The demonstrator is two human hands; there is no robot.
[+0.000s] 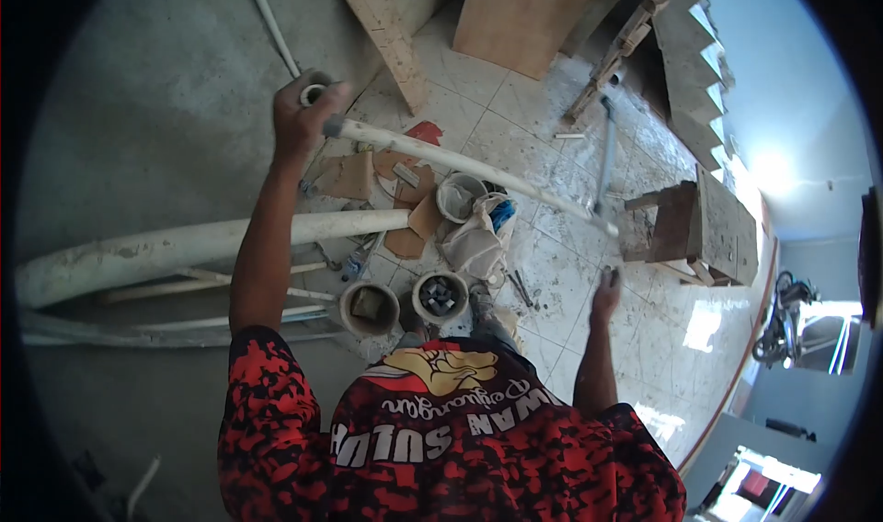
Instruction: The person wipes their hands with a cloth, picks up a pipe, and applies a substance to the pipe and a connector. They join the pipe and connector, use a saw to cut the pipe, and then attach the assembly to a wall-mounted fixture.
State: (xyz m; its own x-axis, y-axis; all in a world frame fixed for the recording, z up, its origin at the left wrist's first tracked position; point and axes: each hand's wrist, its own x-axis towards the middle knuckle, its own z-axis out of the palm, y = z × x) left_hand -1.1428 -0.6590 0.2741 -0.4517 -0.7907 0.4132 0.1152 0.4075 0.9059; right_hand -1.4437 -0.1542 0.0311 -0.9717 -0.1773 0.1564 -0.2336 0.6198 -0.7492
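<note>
My left hand (299, 113) is closed around a pipe fitting (315, 93) whose round open end faces up. From its grey collar a long white PVC pipe (460, 163) slants down to the right over the floor. My right hand (605, 294) is just below the pipe's far end, apart from it, with fingers extended and nothing visible in them. A thinner white pipe (269, 16) runs down the wall behind my left hand; whether it joins the fitting is hidden.
Below me stand a bucket of grey fittings (441, 298) and another bucket (370, 309). Cardboard (348, 176), a white sack (474, 246) and a small pail (460, 195) lie ahead. A thick pipe (184, 249) extends left. At right are a wooden stool (704, 228) and stairs (690, 71).
</note>
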